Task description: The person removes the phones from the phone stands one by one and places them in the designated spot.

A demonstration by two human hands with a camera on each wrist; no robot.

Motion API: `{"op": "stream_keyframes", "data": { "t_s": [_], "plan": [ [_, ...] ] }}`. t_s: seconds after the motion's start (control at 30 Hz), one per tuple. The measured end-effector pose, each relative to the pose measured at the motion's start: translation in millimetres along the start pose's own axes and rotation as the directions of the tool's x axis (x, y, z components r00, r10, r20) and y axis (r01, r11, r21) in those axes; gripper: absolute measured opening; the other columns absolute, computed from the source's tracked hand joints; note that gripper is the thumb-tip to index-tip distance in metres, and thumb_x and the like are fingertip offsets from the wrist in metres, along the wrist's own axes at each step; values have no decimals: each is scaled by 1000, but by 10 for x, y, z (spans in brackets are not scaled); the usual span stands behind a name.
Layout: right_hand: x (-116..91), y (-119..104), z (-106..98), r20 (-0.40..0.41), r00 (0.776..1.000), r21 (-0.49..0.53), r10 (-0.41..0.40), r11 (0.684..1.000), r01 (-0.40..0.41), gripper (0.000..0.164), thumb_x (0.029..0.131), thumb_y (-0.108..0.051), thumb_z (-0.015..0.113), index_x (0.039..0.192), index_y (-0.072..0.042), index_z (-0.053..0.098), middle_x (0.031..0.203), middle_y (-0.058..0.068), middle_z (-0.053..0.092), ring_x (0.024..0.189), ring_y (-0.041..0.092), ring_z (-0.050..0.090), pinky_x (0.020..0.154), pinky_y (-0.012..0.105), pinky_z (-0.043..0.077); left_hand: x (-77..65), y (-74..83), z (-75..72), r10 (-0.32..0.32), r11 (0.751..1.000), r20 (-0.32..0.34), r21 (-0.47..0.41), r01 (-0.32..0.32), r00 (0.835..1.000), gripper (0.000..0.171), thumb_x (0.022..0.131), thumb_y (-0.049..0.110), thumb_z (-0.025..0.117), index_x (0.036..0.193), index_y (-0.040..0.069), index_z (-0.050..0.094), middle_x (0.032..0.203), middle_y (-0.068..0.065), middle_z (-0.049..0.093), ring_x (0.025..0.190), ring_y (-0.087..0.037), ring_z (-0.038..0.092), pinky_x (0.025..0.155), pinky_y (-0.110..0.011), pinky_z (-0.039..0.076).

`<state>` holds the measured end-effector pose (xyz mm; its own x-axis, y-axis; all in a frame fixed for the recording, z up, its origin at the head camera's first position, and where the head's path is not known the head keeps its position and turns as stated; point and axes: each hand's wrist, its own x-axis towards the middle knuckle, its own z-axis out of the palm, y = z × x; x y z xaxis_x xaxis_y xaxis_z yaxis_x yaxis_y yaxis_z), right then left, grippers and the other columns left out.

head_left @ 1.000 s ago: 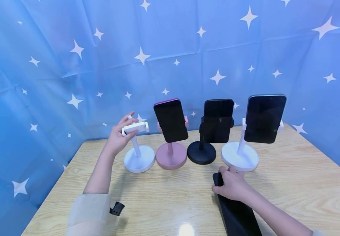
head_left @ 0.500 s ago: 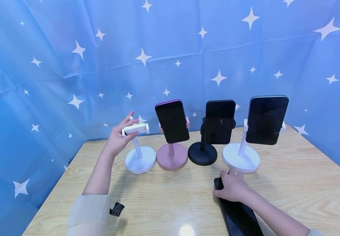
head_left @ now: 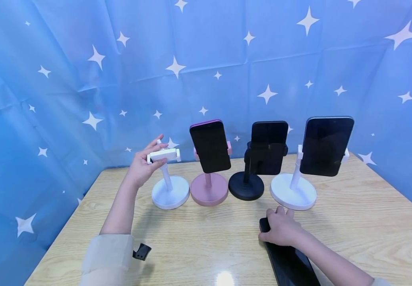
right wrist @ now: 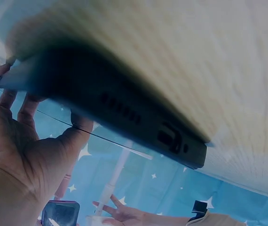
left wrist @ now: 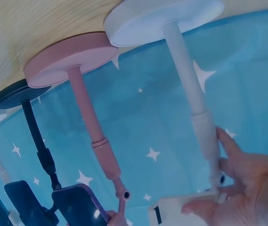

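My left hand [head_left: 144, 165] holds the white clamp head of the leftmost phone stand [head_left: 170, 192], thumb in front and fingers behind. That clamp [left wrist: 171, 213] is seen in the left wrist view with no phone in it. With thumb and fingers at opposite edges, my right hand [head_left: 282, 227] grips the far part of a long black phone [head_left: 289, 264] low over the table. In the right wrist view the near end of the black phone [right wrist: 143, 120] shows a port and speaker holes. Its nearest end runs out of the head view.
A pink stand [head_left: 209, 190], a black stand [head_left: 246, 186] and a second white stand [head_left: 293, 192] stand in a row, each bearing a phone. A small black piece [head_left: 142, 252] shows at my left sleeve. Behind the table [head_left: 198, 238] hangs a starry blue cloth [head_left: 206, 47].
My right hand and the black phone have come slightly toward me. My left hand stays at the white clamp. The view has shifted slightly.
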<state>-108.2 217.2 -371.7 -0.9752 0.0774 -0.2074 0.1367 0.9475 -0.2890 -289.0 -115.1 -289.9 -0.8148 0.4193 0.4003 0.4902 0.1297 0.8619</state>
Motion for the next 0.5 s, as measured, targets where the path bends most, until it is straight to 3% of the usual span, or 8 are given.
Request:
{"op": "stream_keyframes", "data": {
  "t_s": [0.2, 0.5],
  "plan": [
    [14, 1, 16, -10, 1000, -23, 9, 1000, -9, 76, 66, -41, 76, 118, 8, 49, 104, 27, 45, 96, 45, 37, 60, 53, 44, -22, -4, 34, -16, 998, -61, -56, 12, 998, 45, 82, -5, 63, 125, -4, 51, 147, 2, 32, 135, -15, 26, 92, -21, 42],
    [-3, 24, 13, -46, 999, -31, -25, 999, 24, 71, 66, -42, 76, 114, 5, 52, 104, 25, 48, 97, 47, 39, 63, 57, 42, -38, -19, 76, -9, 997, -109, -74, 1, 994, 46, 81, -3, 65, 125, -4, 52, 145, 2, 35, 134, -15, 29, 94, -20, 41]
  ]
}}
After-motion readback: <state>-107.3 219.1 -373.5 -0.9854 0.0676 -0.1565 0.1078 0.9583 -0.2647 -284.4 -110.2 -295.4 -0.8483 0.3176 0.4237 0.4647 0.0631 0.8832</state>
